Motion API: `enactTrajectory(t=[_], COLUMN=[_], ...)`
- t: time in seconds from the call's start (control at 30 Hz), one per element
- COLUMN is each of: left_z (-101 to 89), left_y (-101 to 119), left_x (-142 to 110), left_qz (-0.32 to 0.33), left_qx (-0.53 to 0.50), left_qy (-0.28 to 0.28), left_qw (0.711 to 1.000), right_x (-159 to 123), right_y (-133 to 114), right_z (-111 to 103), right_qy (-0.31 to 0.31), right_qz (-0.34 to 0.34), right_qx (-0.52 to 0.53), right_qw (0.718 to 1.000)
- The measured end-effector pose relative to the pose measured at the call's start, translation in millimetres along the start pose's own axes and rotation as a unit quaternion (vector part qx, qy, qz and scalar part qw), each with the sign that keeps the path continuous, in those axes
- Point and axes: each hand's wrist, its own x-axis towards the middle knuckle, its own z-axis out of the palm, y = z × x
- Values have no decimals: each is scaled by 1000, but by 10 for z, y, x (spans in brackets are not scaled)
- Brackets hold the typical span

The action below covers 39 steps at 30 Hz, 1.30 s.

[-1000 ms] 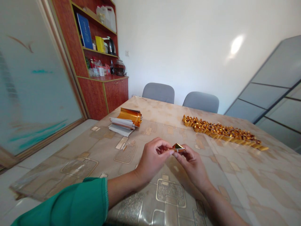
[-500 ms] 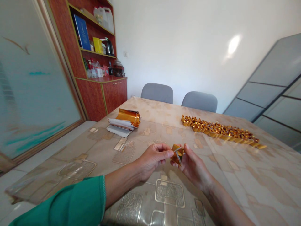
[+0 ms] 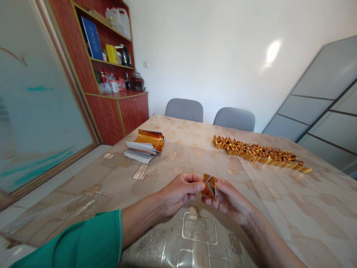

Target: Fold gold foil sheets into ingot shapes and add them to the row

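Note:
Both hands meet over the near middle of the table [image 3: 279, 208] around a small folded piece of gold foil paper [image 3: 210, 186]. My left hand [image 3: 180, 191] pinches its left edge with thumb and fingers. My right hand [image 3: 230, 201] holds the paper from the right and beneath, fingers curled. The paper stands on edge, gold outside with a pale inner side showing. A green sleeve [image 3: 78, 242] covers my left forearm.
A long row of several folded gold pieces [image 3: 259, 153] lies at the far right of the table. A stack of gold and white sheets [image 3: 145, 143] sits at the far left. Two grey chairs [image 3: 209, 111] stand behind; a red cabinet [image 3: 111, 74] at left.
The gold paper has turned from lying flat between the fingertips to standing on edge, and both hands have dropped a little lower and nearer to me.

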Motion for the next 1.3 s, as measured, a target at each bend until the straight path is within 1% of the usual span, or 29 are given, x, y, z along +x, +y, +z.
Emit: enactTrajectory(t=[0.13, 0.3, 0.37, 0.47, 0.53, 0.6, 0.73, 0.8, 0.97, 1.07, 1.3], left_z=[16, 25, 32, 40, 37, 29, 17, 20, 40, 59, 89], left_y=[6, 33, 43, 44, 30, 10, -10, -1, 14, -1, 44], left_x=[-12, -14, -15, -18, -18, -15, -11, -13, -32, -46, -47], left_qz=[3, 20, 17, 3, -6, -17, -31, -32, -25, -38, -30], left_qx=[13, 24, 19, -5, -18, -25, -45, -58, -49, -39, -87], left_qy=[-2, 45, 29, -28, -43, -44, -39, -41, -42, -47, -31], left_qw=[1000, 998, 999, 1000, 999, 999, 998, 997, 998, 997, 995], right_x=[-5, -15, -15, -6, 2, 8, 6, -3, -24, -21, 10], right_y=[-8, -8, -4, 9, 23, 38, 53, 44, 13, 10, 5], right_z=[6, 1, -10, -31, -40, -44, -29, -15, -2, -22, -72], right_qy=[-4, -17, -24, -22, -19, -31, -89, -104, -104, -106, -97], right_qz=[8, -7, -11, -14, -20, -26, -35, -37, -38, -35, -48], right_qx=[-22, -51, -58, -66, -66, -56, -35, -40, -54, -52, -46], right_qw=[1000, 999, 998, 997, 997, 998, 995, 993, 992, 992, 993])
